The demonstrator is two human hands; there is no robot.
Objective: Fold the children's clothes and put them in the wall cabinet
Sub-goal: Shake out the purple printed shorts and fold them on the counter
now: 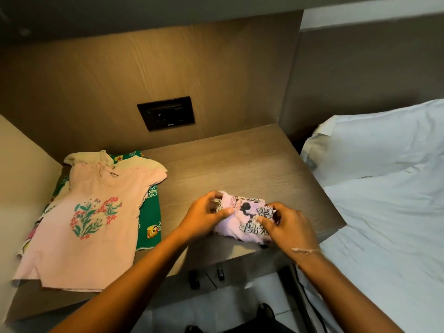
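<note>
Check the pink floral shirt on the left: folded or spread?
Spread. The pink floral shirt lies flat and open on the pile, sleeves out, hem past the table edge. Neither hand touches it.

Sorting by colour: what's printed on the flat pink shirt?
On the pink shirt, head view: a heart of red flowers and teal-green leaves.

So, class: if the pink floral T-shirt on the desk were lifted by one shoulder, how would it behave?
The pink floral T-shirt would probably flop and hang: it lies flat, thin and creased. It looks light for its size. Its hem overhangs the desk edge, so a push might slide it off.
</note>
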